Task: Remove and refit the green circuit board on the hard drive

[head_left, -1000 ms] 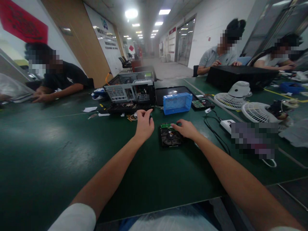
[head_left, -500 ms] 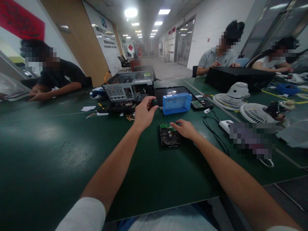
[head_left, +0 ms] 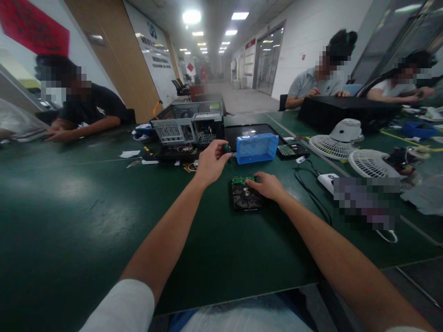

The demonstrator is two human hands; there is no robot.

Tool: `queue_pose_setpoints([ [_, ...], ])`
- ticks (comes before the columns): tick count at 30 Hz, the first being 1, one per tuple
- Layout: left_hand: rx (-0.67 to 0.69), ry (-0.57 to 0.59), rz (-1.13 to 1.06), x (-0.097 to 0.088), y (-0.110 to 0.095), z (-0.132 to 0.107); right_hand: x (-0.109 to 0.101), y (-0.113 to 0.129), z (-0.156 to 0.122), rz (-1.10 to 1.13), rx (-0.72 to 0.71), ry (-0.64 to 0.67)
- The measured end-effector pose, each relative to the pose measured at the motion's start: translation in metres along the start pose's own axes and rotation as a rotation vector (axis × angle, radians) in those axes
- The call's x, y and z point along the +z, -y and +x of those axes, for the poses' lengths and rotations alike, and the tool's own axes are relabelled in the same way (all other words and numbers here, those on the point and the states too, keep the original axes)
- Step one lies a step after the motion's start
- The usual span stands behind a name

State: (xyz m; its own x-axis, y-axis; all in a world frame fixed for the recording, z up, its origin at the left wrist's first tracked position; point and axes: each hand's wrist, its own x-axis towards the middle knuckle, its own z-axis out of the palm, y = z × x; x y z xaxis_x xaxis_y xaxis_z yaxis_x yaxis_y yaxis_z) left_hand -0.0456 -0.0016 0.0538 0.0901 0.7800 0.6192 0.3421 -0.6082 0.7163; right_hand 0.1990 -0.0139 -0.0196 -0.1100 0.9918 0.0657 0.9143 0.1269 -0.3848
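Note:
A hard drive (head_left: 245,201) lies flat on the green table, its green circuit board at the far end. My right hand (head_left: 269,185) grips its right edge, with the thumb over the board and the other fingers curled at the side. My left hand (head_left: 212,161) is raised beyond the drive, to its left. Thumb and fingers pinch a small dark-green piece (head_left: 226,148), too small and blurred to name. Just right of that hand, a blue plastic box (head_left: 258,154) stands on its side with its opening towards me.
An opened computer case (head_left: 187,127) stands behind my left hand, paper scraps beside it. A second drive (head_left: 294,151), a black cable (head_left: 313,196), a power strip (head_left: 327,182) and white fan parts (head_left: 337,140) lie right. Co-workers sit at both sides, one behind a black case (head_left: 346,113).
The whole view has shifted slightly. My right thumb and fingers have moved a little over the drive's edge. My left hand keeps its pinch near the blue box.

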Motion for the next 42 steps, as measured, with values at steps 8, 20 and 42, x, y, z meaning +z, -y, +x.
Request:
queue_pose_setpoints([
  [8, -0.023, 0.016, 0.039, 0.002, 0.009, -0.001, -0.001, 0.001, -0.002, -0.004, -0.015, -0.013],
  [20, -0.039, 0.056, 0.097, 0.008, 0.011, -0.007, 0.002, -0.002, -0.001, -0.019, -0.028, -0.039],
  [42, 0.203, 0.111, 0.421, 0.0, -0.01, -0.008, 0.002, -0.001, -0.001, -0.018, -0.021, -0.029],
])
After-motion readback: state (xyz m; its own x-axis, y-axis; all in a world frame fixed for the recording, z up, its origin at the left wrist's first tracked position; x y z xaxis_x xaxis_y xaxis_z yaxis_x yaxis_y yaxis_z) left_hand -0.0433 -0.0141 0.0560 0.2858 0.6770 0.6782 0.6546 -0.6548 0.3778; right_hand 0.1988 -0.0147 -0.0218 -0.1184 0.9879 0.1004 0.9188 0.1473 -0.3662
